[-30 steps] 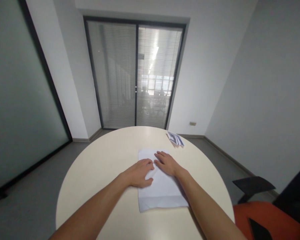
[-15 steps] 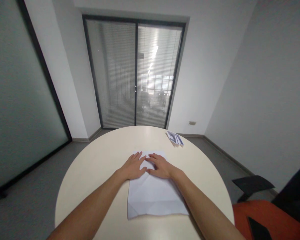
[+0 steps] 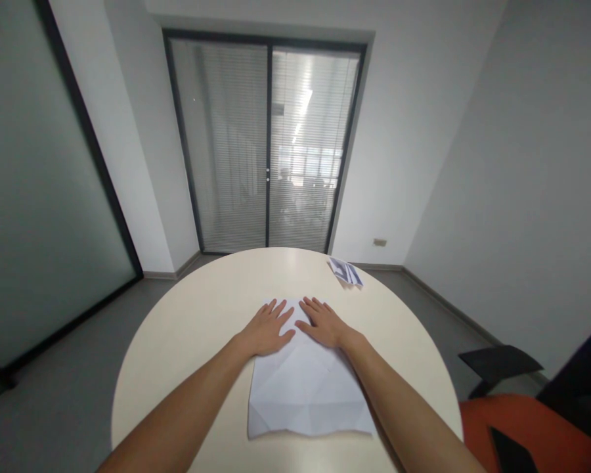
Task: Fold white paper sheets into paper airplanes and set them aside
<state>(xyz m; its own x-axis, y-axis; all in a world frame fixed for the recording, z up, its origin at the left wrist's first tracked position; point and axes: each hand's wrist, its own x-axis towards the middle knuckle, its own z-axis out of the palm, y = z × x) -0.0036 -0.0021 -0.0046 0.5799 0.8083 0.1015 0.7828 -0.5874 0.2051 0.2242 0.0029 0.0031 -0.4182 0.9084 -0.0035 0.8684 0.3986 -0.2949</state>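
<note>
A sheet of white paper with crease lines lies on the round cream table in front of me. Its near edge is wavy and lifts slightly. My left hand rests flat on the far left part of the sheet, fingers spread. Across from it, my right hand lies flat on the far right part, fingers stretched forward. A narrow strip of paper shows between the two hands. Both hands cover much of the sheet's far edge.
A folded paper piece with dark printing sits at the table's far right edge. An orange chair with black armrests stands to the right. Beyond the table is a glass partition with blinds.
My right hand has slid right, away from my left hand, and the gap between them has widened. The paper has shifted slightly toward me and looks flatter.
</note>
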